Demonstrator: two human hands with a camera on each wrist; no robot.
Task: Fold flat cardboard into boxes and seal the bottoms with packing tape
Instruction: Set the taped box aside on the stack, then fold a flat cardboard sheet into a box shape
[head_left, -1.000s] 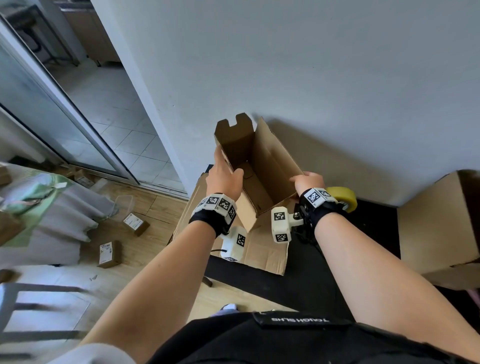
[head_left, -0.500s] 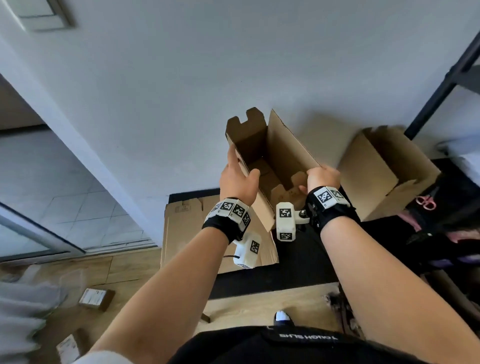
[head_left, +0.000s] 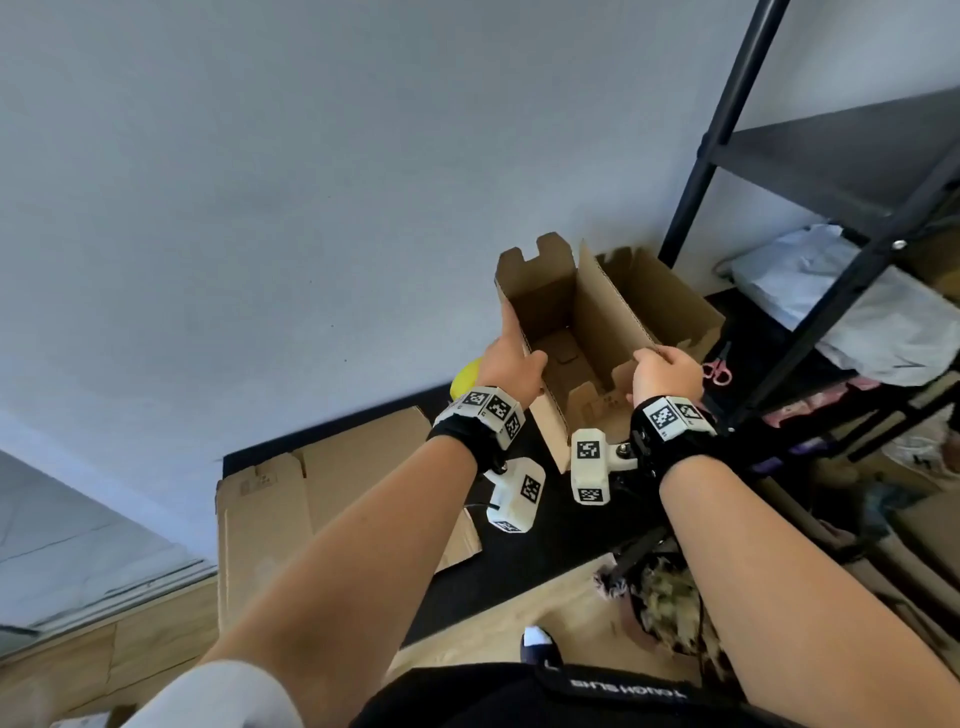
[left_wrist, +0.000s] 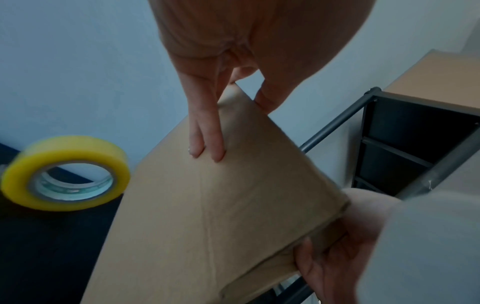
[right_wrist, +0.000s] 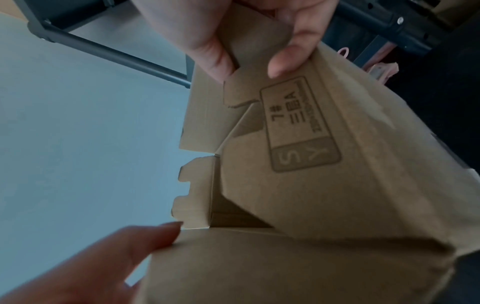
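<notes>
Between the two hands, the cardboard box is held up in the air, opened into a rectangular tube with its upper flaps standing. Its bottom flaps appear folded inward, seen down through the opening, but no tape is visible on them; judged from this, forming is largely done and sealing is still to come.

Left grip: the left hand lies against the outer side wall. The left fingers are extended flat on the panel, with the thumb hooked over the panel's top edge, so the wall is lightly pinched between thumb and fingers.

Right grip: the right hand is curled round the near corner of the opposite wall. The right fingers and thumb clamp a notched flap just above a printed label.

Outboard of the left grip, the yellow tape roll rests on a dark surface, untouched. Beyond the right grip stands a second erected box, with pink scissors just beside it and a black shelf rack further out. Below the left grip lies flat cardboard, not yet folded.
</notes>
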